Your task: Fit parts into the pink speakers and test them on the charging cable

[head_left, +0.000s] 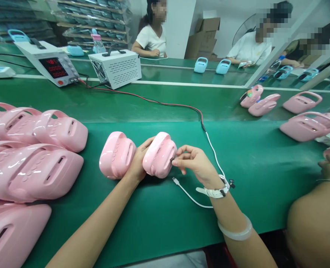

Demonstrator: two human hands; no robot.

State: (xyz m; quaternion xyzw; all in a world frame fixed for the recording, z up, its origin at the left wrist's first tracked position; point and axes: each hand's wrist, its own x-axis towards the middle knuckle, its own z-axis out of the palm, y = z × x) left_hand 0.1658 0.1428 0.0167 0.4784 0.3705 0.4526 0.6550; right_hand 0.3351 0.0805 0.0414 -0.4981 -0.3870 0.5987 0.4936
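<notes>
Pink on green, held a handled device at the middle of the table with the left hand, closed on its left side. Pinched a small black piece at the device's right side, between thumb and finger of the right hand. Had a second pink device just left of the left hand, a cable plug lying near the right hand, rows of similar devices at left, and a power supply far left.

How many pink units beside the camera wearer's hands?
2: one pink unit between the left hand and right hand; another pink unit just left of the left hand.
</notes>
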